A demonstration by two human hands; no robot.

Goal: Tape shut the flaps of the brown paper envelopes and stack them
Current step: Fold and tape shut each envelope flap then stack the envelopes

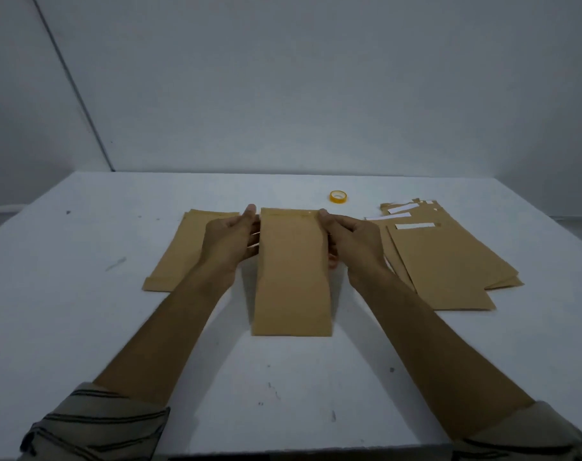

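Note:
A long brown paper envelope is held lifted over the middle of the white table, its flap end pointing away from me. My left hand grips its left edge near the top, thumb on top and fingers underneath. My right hand grips the right edge the same way. A stack of brown envelopes lies flat to the left, partly under my left hand. A looser pile of envelopes with white strips at their far ends lies to the right. A yellow roll of tape sits behind the held envelope.
The table backs onto a plain grey wall. A few small dark marks dot the tabletop near its front edge.

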